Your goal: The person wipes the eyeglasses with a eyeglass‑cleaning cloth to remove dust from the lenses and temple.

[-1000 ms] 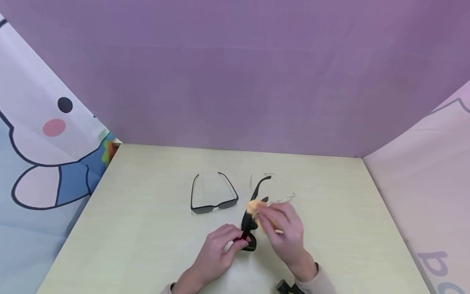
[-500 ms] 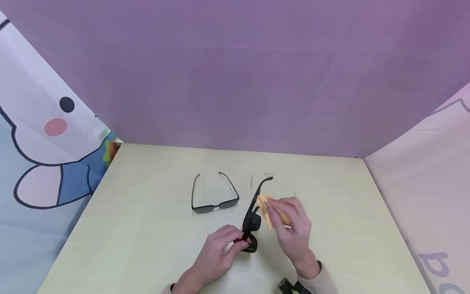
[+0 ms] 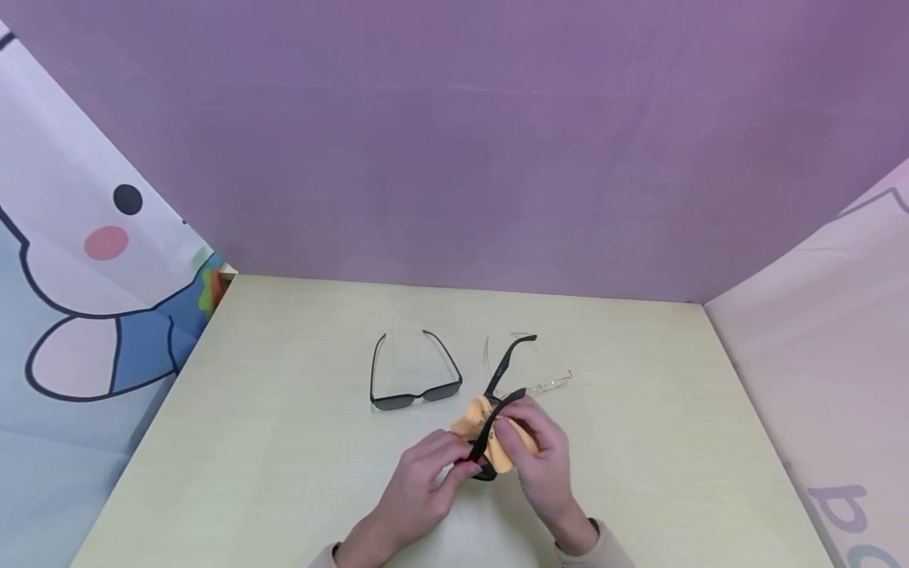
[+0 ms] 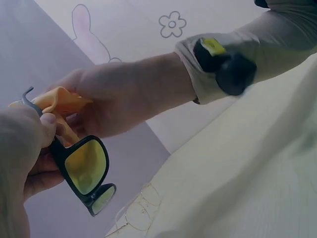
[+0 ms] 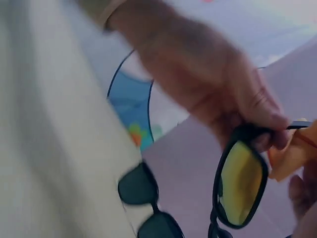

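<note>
My left hand (image 3: 426, 483) pinches a pair of black sunglasses (image 3: 503, 369) by one end of the frame, at the hinge. Both temples stand open and point toward the back of the table. My right hand (image 3: 545, 454) holds a crumpled orange cloth (image 3: 472, 418) between the temples, close against the frame. A mirrored yellow lens (image 4: 88, 166) shows below the fingers in the left wrist view. The right wrist view shows the same lens (image 5: 242, 183) under my left hand, with the cloth at the right edge. Part of the frame is hidden behind cloth and fingers.
Another pair of dark sunglasses (image 3: 395, 402) lies on the pale table (image 3: 248, 442), left of the held pair, temples unfolded. Thin wire-framed glasses (image 3: 554, 385) lie just behind my right hand. A purple backdrop (image 3: 454, 158) rises along the table's far edge.
The right hand first drew the cloth back to the right, off the temple, then brought it left and down between the temples. The held sunglasses have turned, spreading the two temples apart in view.
</note>
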Demonstrator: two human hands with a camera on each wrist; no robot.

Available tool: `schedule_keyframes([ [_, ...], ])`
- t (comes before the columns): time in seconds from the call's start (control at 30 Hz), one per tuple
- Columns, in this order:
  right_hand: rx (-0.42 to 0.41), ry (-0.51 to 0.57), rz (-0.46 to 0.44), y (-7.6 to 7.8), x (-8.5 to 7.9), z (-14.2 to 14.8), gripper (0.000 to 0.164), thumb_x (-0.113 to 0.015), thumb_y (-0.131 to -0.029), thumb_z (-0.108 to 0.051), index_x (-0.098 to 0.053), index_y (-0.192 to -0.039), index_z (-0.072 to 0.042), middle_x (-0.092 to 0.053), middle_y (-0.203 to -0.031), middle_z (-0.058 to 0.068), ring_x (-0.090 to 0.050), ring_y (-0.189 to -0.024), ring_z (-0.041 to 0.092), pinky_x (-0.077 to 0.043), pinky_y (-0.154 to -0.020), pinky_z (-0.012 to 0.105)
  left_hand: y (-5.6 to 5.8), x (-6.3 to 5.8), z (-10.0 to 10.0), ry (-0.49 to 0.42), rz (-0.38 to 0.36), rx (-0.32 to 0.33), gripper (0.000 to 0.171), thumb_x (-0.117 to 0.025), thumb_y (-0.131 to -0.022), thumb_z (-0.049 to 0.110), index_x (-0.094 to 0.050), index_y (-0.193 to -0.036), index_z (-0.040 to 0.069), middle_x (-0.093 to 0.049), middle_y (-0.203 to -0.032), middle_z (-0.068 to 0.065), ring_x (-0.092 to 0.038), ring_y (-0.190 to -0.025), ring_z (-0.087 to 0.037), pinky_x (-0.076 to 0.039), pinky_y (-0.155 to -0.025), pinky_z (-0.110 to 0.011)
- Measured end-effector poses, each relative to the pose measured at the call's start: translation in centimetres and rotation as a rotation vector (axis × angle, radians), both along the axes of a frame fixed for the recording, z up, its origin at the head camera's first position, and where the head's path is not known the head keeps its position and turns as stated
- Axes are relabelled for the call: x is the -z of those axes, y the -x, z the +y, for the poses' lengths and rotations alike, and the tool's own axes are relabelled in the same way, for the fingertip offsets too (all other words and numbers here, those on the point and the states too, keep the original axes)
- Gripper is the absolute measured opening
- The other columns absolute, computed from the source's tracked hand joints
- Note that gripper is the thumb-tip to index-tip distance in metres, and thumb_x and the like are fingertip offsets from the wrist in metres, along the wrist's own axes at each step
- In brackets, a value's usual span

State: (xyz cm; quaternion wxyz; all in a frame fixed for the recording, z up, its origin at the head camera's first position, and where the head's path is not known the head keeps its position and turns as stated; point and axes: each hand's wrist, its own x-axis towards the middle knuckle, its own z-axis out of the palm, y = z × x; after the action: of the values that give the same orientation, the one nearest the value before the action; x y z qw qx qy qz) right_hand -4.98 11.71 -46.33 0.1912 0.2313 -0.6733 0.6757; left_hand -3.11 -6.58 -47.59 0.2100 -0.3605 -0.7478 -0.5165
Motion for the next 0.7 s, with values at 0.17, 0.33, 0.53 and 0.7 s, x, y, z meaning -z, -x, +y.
schedule_keyframes([
  [0.17,-0.258,0.044,-0.305,-0.3,-0.6,0.5,0.021,-0.051,-0.101,0.008,-0.068,-0.107,-0.003,-0.071,-0.104,-0.006,-0.065,-0.09,0.005,-0.057,-0.074,0.019,-0.1,0.0,-0.1,0.01,-0.017,-0.018,0.005,-0.069,-0.098,0.01,-0.073,-0.102,0.009,-0.074,-0.101,0.0,-0.068,-0.092,-0.013,-0.056,-0.085,-0.019],
  [0.33,-0.414,0.215,-0.364,0.2,-1.3,1.4,0.035,-0.041,-0.105,0.004,-0.068,-0.115,-0.015,-0.07,-0.103,-0.006,-0.066,-0.086,0.003,-0.058,-0.071,0.017,0.0,0.1,-0.1,0.008,-0.009,-0.025,0.005,-0.071,-0.096,0.008,-0.073,-0.1,0.01,-0.073,-0.096,0.002,-0.067,-0.087,-0.011,-0.055,-0.08,-0.016],
  [0.53,-0.474,0.352,-0.406,0.6,-1.7,1.8,0.036,-0.037,-0.109,-0.001,-0.068,-0.121,-0.015,-0.071,-0.107,-0.005,-0.068,-0.09,0.004,-0.059,-0.077,0.018,0.0,0.0,-0.2,0.014,0.007,-0.038,0.004,-0.07,-0.097,0.011,-0.074,-0.098,0.01,-0.073,-0.093,0.003,-0.066,-0.084,-0.01,-0.055,-0.077,-0.015],
  [0.7,-0.536,0.262,-0.418,0.4,-1.0,1.6,0.039,-0.038,-0.106,0.004,-0.069,-0.12,-0.016,-0.069,-0.11,-0.004,-0.069,-0.092,0.006,-0.06,-0.077,0.019,0.2,-0.3,-0.2,0.009,-0.002,-0.038,0.007,-0.068,-0.1,0.013,-0.074,-0.099,0.009,-0.073,-0.094,0.002,-0.067,-0.085,-0.011,-0.055,-0.078,-0.016],
])
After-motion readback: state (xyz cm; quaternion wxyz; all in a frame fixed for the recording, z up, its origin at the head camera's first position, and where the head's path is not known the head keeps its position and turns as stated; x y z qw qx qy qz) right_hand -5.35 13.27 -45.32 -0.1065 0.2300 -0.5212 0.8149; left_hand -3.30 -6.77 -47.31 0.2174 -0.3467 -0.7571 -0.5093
